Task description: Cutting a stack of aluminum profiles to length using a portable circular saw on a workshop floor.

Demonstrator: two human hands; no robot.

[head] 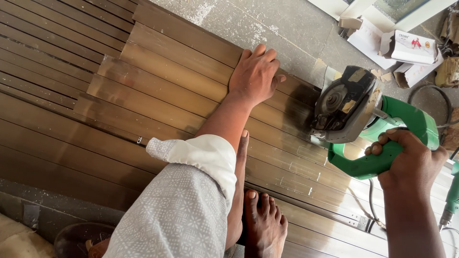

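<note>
My left hand [256,74] lies flat, fingers together, pressing down on long brown metal channel strips [158,91] laid side by side on the floor. My right hand [406,160] grips the handle of a green circular cutting saw [370,129]. Its black blade guard sits at the right edge of the strips, just right of my left hand. My bare feet [263,224] stand on the strips below my left forearm, and a white patterned sleeve and trouser leg cover the lower middle.
More brown strips [43,43] lie stacked at the upper left. Small cardboard boxes [406,48] and scraps sit on the dusty concrete floor [287,24] at the upper right. A black power cord [442,100] loops behind the saw. Another green tool [452,200] pokes in at the right edge.
</note>
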